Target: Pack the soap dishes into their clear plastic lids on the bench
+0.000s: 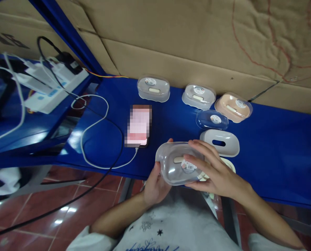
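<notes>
Close to my body, both hands hold a grey soap box [169, 167] with a clear lid and a round label. My left hand [156, 188] grips its left end, thumb on the near side and fingers partly hidden behind. From the right, my right hand [218, 174] spans the other end, its fingers spread over the lid and around the edge. Just beyond that hand lie a light grey tray with an oval slot [234, 143] and a loose clear lid [204, 120]. A pale yellow-green piece [230, 164] is partly hidden under my right hand.
Two lidded grey soap boxes [145, 92] and a peach one [224, 104] line the back of the blue table [270, 153]. A phone [139, 125] lies left, plugged into a white cable [83, 139]. Further left is a crowded power strip [44, 101]. Cardboard [184, 42] walls the back.
</notes>
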{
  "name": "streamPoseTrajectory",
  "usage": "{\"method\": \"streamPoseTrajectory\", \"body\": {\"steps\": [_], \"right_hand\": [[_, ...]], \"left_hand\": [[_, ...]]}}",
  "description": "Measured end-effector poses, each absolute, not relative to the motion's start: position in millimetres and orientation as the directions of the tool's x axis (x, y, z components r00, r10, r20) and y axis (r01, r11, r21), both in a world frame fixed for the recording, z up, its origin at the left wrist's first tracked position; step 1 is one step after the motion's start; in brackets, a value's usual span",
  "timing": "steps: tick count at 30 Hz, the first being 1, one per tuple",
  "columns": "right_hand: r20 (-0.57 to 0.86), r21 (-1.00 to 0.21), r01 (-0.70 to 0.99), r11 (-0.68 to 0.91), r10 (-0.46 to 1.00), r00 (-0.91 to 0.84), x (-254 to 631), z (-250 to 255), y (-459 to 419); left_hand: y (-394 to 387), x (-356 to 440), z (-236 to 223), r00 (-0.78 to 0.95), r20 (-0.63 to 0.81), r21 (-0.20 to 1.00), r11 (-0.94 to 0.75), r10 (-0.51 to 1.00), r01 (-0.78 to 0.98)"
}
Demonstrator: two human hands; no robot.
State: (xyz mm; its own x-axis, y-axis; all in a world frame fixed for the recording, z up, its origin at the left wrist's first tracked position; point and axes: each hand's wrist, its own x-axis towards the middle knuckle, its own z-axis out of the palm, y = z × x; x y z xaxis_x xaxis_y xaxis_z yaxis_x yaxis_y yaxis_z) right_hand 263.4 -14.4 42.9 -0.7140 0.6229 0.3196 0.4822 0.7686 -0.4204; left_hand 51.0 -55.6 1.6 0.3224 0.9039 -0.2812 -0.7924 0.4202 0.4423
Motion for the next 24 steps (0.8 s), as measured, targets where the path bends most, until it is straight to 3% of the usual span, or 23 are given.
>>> {"method": "streamPoseTrajectory", "body": {"steps": [5,11,20,24], "right_hand": [[0.284,-0.401,0.511,0.76,0.633,-0.72,260,39,-15],[0.248,-0.287,0.547,0.787,0.612,-0.751,259,29,-13],[0.283,0.092,0.545,0.834,0.503,-0.817,246,35,1],[0.241,0.051,0.574,0.817,0.548,-0.801,243,37,43]], "left_hand": [[-56,50,-2,0.33,-0.289,0.421,0.429,0.899,-0.799],[-53,45,-1,0.347,-0.33,0.448,0.469,0.878,-0.761],[-34,38,-6,0.215,-0.416,0.456,0.407,0.883,-0.791],[-23,37,-1,0.219,-0.353,0.43,0.366,0.91,-0.826]]}}
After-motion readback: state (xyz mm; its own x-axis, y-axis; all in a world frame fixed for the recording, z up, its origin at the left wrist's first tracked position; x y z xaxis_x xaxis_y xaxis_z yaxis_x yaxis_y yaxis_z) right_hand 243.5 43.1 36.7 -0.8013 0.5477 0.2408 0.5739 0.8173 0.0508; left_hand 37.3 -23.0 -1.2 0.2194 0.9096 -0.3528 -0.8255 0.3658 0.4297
